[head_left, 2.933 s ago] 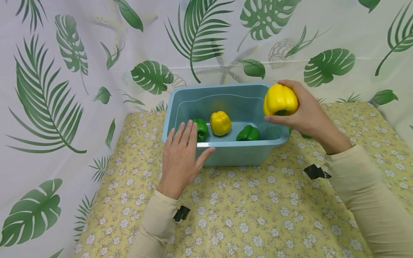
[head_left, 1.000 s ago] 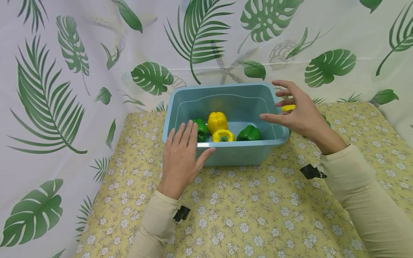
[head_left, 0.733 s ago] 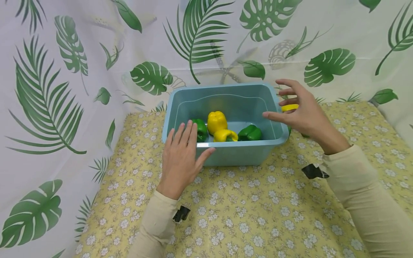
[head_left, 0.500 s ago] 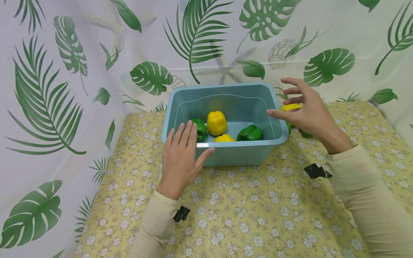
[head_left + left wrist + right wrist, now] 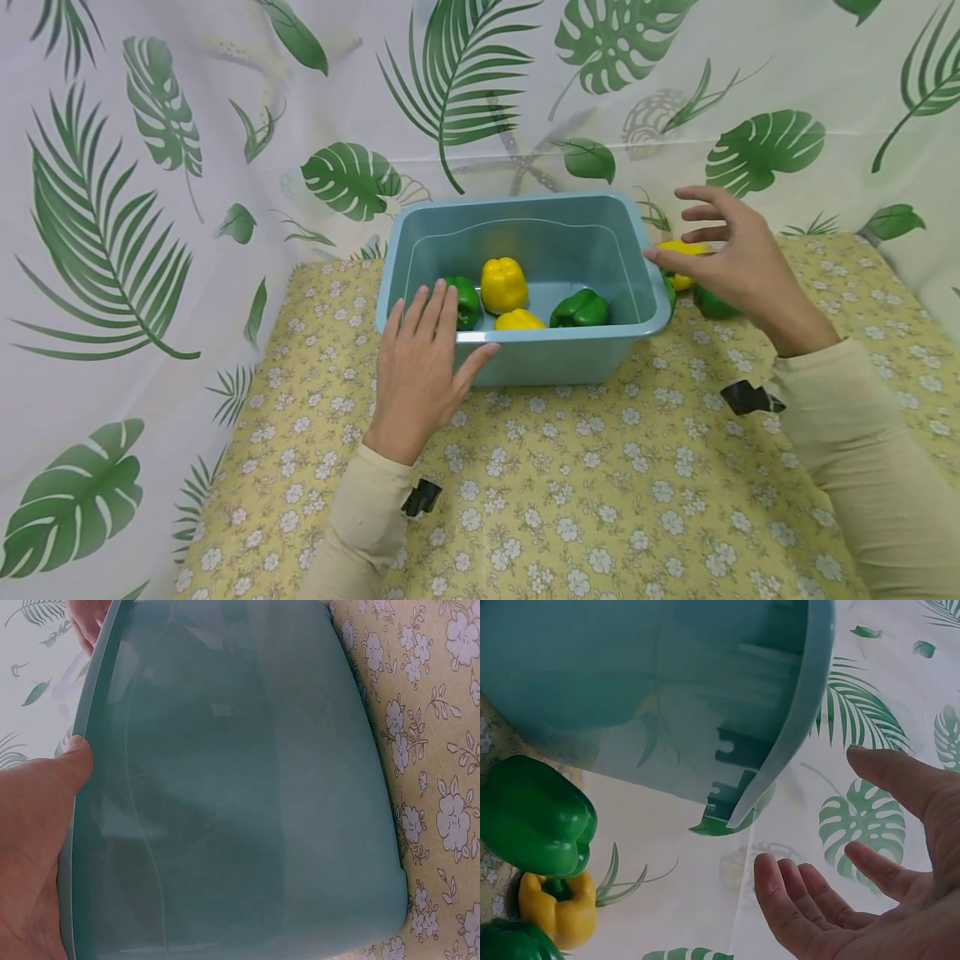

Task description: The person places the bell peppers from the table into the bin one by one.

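Note:
My left hand (image 5: 416,375) rests on the front rim of a blue-green plastic tub (image 5: 555,358), fingers straight over the edge. Inside the tub sit a yellow bell pepper (image 5: 504,286) and a green bell pepper (image 5: 580,309). Another green pepper (image 5: 467,302) is partly behind my left fingers, and a second yellow pepper (image 5: 519,320) is half hidden by the front wall. Holding nothing, my right hand (image 5: 738,250) hovers right of the tub with fingers spread and loosely bent. Below it, outside the tub, are a yellow pepper (image 5: 559,907) and two green peppers, one nearest the tub (image 5: 536,817).
A yellow flowered cloth (image 5: 525,483) covers the table. White leaf-print sheeting (image 5: 517,100) hangs close behind the tub and along the left side. Black wrist mounts (image 5: 422,497) show at both sleeves.
My right hand held a yellow pepper earlier; that pepper now lies in the tub, having rolled over near the front wall. The empty right hand has moved rightward. My left hand has stayed put.

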